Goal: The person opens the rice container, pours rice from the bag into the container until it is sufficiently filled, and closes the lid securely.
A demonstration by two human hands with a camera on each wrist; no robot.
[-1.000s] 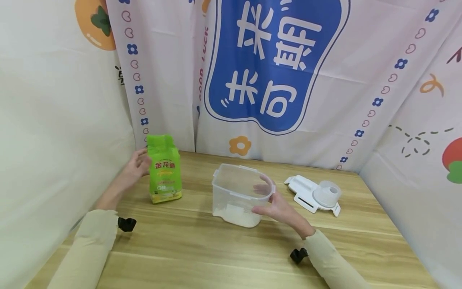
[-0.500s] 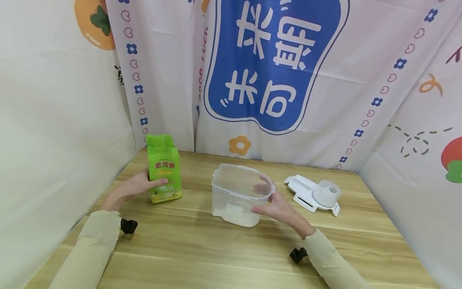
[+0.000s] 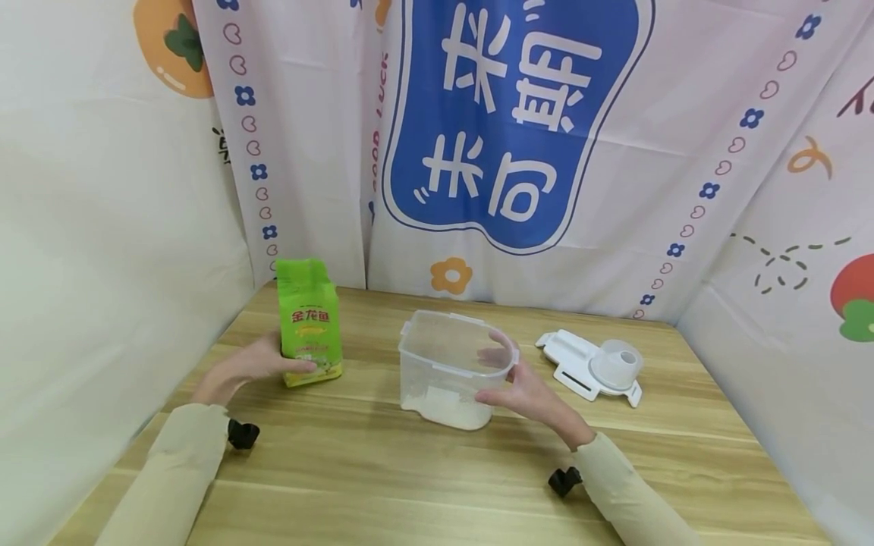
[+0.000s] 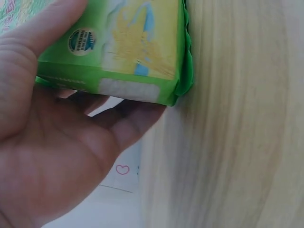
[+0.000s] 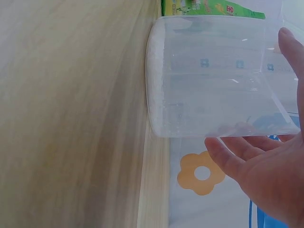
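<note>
A green bag [image 3: 310, 315] with red lettering stands upright at the left of the table. My left hand [image 3: 256, 362] grips its lower part, the thumb over the front and the other fingers along the side and behind. In the left wrist view a wheat picture shows on the green bag [image 4: 109, 47]. At the centre stands a clear plastic container [image 3: 437, 364], open at the top, with a layer of white contents on its bottom. My right hand [image 3: 529, 394] holds its right end between thumb and fingers. The right wrist view shows the fingers against the container [image 5: 209, 95] wall.
To the right of the container lies a white lid [image 3: 570, 353] with side clips, a clear cup [image 3: 617, 368] standing on it. Printed cloth [image 3: 328, 152] hangs behind the wooden table [image 3: 382, 478] and along both sides. A black mount sits at each wrist.
My left hand has come from beside the green bag to a grip round it, then slid lower on it. The right hand and the container have stayed in place.
</note>
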